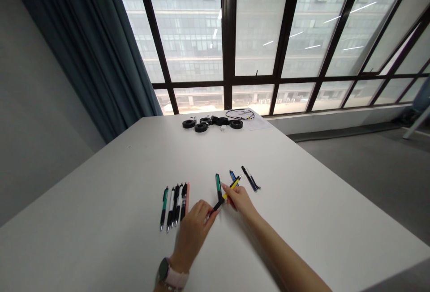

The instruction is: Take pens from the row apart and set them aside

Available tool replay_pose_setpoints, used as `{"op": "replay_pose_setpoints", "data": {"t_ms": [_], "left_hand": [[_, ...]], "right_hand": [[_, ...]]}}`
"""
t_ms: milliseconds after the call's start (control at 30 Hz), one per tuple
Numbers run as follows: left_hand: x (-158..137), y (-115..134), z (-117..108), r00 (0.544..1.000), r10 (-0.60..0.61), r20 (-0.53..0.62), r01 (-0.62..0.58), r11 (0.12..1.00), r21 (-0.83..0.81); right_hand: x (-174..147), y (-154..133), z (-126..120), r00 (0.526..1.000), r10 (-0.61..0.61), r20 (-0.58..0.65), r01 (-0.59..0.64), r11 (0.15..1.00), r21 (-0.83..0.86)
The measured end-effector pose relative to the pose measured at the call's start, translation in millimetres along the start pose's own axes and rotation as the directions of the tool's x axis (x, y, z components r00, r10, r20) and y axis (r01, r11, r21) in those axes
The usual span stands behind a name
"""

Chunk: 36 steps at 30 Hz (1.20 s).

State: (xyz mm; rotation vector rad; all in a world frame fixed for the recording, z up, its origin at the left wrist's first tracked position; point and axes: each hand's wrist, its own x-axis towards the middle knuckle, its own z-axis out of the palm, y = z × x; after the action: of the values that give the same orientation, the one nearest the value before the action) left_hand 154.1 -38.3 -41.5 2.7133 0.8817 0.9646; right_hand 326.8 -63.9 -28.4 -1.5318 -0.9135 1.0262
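A yellow and black pen (235,182) is held slantwise between both hands. My left hand (198,220) pinches its black lower end, and my right hand (239,199) grips it around the middle. Beneath and beside it, a green pen (218,183) lies on the table, its lower part partly covered. Just behind my right hand is a blue pen (232,174), mostly hidden. Farther right lie dark pens (250,179). Left of my left hand, several pens stand in a row side by side: a green one (164,207), white and black ones (176,203), and a pink one (187,195).
The white table (117,184) stretches toward the windows. At its far end sit several black rings (201,127), a looped black cable (240,114) and a sheet of paper (258,124). A dark blue curtain (101,50) hangs at the left.
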Motion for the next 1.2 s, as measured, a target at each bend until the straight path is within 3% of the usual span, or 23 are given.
{"op": "replay_pose_setpoints", "data": {"t_ms": [1200], "left_hand": [[1.3,5.1,-3.5,0.999,0.049,-0.014,-0.048,0.998,0.026]], "right_hand": [[-1.2,-1.2,1.1,1.000,-0.017,-0.019,0.016,0.999,-0.051]]}}
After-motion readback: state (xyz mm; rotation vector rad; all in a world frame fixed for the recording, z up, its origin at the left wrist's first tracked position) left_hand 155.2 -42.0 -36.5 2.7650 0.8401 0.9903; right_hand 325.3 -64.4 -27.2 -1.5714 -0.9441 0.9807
